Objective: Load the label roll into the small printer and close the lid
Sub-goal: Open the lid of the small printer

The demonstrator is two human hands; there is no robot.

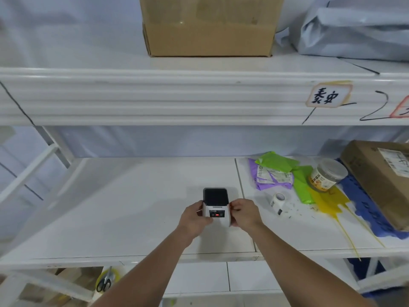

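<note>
A small white printer [217, 207] with a dark lid on top and a red light on its front sits on the white shelf [132, 207]. My left hand [194, 219] grips its left side and my right hand [244, 214] grips its right side. The dark lid looks lowered. A white label roll [277, 202] with black print lies on the shelf to the right of the printer, apart from both hands.
Right of the roll lie green and purple mailer bags [276, 171], a clear plastic jar [327, 176], yellow and blue bags and a cardboard box [380, 180]. Another cardboard box [208, 27] stands on the upper shelf. Scissors [105, 282] sit below the shelf.
</note>
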